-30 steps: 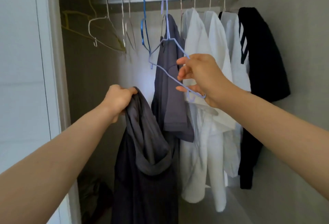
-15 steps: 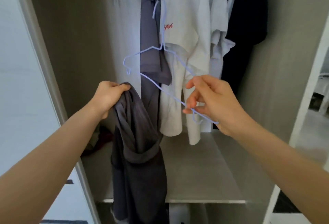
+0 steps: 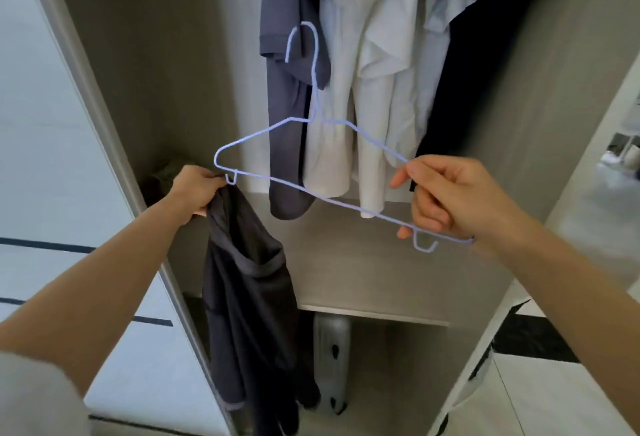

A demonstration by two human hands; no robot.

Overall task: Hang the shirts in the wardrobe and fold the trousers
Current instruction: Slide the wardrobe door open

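Note:
My left hand grips the top of a dark grey shirt that hangs limp below it, in front of the open wardrobe. My right hand pinches the right end of a light blue wire hanger, held free in the air with its hook pointing up. The hanger's left tip sits just above my left hand. Behind it hang a grey shirt, white shirts and a black garment.
A grey shelf runs under the hanging clothes. Below it stands a silver suitcase. The wardrobe's sliding door frame is at the left, its right side panel close to my right arm. Dark clothing lies in the back left corner.
The hanger came off the rail and down with my right hand. My view dropped from the rail to the shelf. My left hand kept hold of the dark shirt.

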